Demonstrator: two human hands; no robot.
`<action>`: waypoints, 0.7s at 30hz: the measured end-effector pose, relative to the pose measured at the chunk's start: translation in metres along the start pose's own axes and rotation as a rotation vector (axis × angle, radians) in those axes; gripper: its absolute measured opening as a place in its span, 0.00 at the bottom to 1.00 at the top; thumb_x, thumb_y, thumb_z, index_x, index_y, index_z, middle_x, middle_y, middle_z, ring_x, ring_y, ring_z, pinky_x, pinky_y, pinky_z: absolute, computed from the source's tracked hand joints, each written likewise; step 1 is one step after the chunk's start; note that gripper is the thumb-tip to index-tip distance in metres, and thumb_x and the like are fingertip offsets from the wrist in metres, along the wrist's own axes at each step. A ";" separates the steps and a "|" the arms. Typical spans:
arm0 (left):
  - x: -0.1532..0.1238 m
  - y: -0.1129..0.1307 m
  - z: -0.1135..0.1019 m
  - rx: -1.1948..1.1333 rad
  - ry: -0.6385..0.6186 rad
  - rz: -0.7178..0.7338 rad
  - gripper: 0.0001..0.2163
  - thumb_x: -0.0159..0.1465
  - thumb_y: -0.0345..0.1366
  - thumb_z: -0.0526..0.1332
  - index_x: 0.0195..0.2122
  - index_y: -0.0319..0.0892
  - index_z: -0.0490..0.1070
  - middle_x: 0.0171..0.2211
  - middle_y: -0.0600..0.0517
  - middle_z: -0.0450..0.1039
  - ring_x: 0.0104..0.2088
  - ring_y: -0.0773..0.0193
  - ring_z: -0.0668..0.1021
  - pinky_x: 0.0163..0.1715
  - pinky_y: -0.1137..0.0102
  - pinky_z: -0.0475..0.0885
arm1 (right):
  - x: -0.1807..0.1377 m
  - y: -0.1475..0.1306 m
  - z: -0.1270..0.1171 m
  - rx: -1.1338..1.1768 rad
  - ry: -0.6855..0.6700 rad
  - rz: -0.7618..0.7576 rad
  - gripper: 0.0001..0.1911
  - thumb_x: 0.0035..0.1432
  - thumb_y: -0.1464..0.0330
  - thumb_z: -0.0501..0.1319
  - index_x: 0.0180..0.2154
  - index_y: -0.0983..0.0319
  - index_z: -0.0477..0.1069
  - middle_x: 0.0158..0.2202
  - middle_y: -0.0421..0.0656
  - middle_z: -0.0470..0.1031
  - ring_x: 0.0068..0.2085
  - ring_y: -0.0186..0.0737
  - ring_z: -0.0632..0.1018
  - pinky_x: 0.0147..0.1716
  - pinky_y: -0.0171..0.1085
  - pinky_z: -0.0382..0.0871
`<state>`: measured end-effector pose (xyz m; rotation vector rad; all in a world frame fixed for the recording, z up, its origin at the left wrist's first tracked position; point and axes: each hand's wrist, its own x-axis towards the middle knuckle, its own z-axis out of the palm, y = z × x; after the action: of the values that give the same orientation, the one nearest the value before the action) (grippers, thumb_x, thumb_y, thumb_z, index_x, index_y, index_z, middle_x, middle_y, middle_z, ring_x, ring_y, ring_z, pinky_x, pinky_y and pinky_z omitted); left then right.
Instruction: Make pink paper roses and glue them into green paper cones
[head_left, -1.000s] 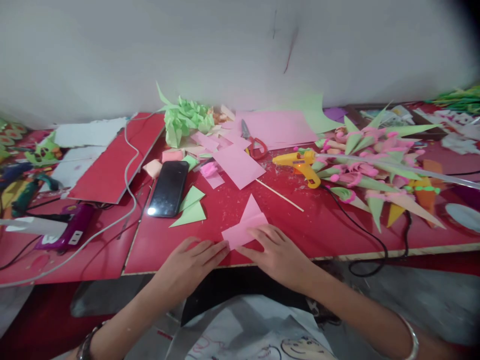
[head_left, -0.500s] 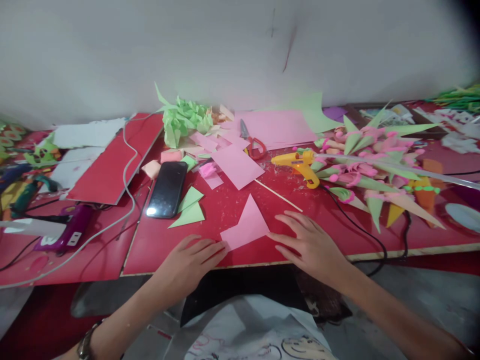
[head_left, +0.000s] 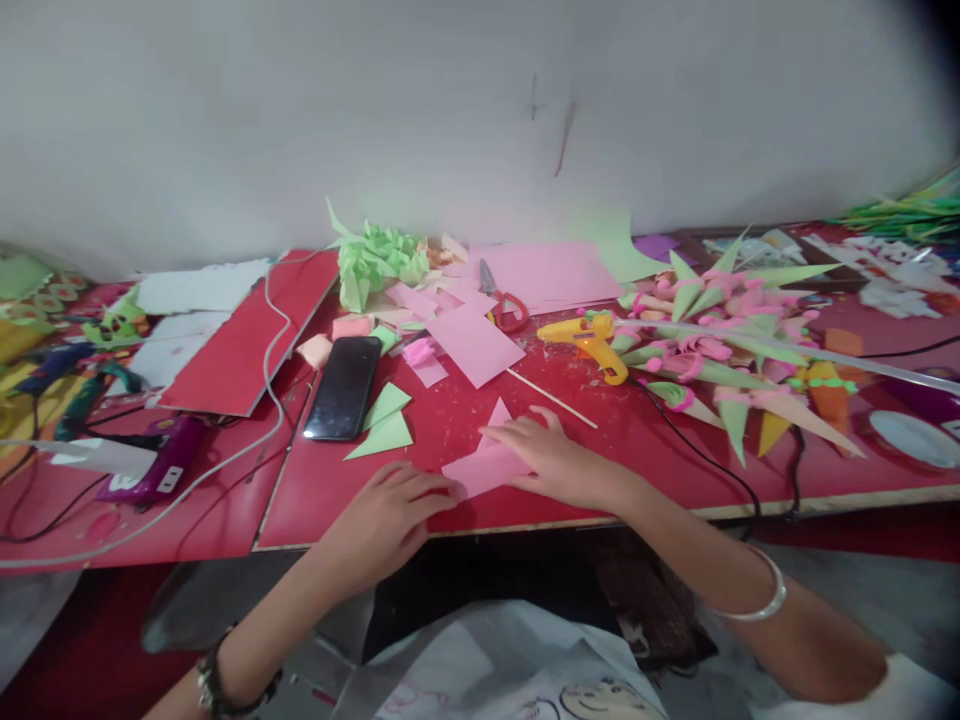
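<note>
A folded pink paper [head_left: 484, 472] lies near the front edge of the red table, its peak pointing away from me. My right hand [head_left: 562, 462] rests over its right side, fingers stretched out, index finger lying across the paper and covering part of it. My left hand [head_left: 394, 515] is at the paper's left corner, fingers extended and fingertips touching it. Beyond the paper lie a thin wooden stick [head_left: 551, 398] and a flat pink sheet [head_left: 476, 343]. Left of it are folded green paper pieces [head_left: 386, 430].
A black phone [head_left: 343, 388] lies to the left. Red-handled scissors [head_left: 510, 310] and a yellow glue gun [head_left: 589, 340] lie farther back. Pink and green paper flowers [head_left: 720, 330] are heaped at right. A white cable [head_left: 270, 370] crosses a red board [head_left: 240, 345].
My right hand has moved left, from the paper's right corner onto the paper. The left hand stays at the left corner. The whole view has shifted slightly.
</note>
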<state>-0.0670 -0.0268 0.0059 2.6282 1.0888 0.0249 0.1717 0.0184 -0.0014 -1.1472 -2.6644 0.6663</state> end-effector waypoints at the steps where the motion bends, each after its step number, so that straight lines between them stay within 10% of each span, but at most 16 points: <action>1: 0.002 0.001 -0.002 -0.043 0.039 -0.009 0.20 0.57 0.24 0.49 0.49 0.50 0.62 0.49 0.56 0.66 0.47 0.66 0.67 0.49 0.67 0.59 | 0.002 0.000 -0.003 0.020 -0.023 -0.019 0.20 0.54 0.72 0.54 0.50 0.60 0.60 0.48 0.47 0.67 0.50 0.43 0.66 0.52 0.52 0.45; 8: 0.037 0.013 -0.006 0.009 0.322 0.004 0.13 0.62 0.31 0.48 0.47 0.42 0.64 0.45 0.48 0.66 0.44 0.62 0.67 0.44 0.65 0.62 | -0.001 0.005 -0.025 -0.078 0.065 -0.030 0.12 0.54 0.76 0.52 0.30 0.59 0.72 0.37 0.42 0.68 0.42 0.38 0.68 0.51 0.52 0.41; 14: 0.075 0.025 0.011 0.282 0.264 -0.127 0.16 0.61 0.38 0.52 0.49 0.40 0.61 0.42 0.46 0.68 0.43 0.57 0.67 0.41 0.61 0.61 | 0.004 0.022 -0.016 -0.030 0.244 0.015 0.15 0.51 0.78 0.53 0.21 0.59 0.72 0.46 0.42 0.64 0.48 0.42 0.63 0.52 0.50 0.43; 21: 0.087 0.035 0.028 0.304 0.176 -0.224 0.16 0.60 0.34 0.51 0.48 0.36 0.62 0.40 0.45 0.66 0.41 0.57 0.68 0.38 0.64 0.64 | 0.004 0.038 -0.011 0.476 0.321 0.160 0.14 0.52 0.75 0.48 0.29 0.61 0.71 0.32 0.40 0.74 0.37 0.36 0.73 0.41 0.37 0.62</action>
<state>0.0230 0.0029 -0.0196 2.7893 1.5519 0.0481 0.1969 0.0482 -0.0093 -1.2085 -2.0169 0.9809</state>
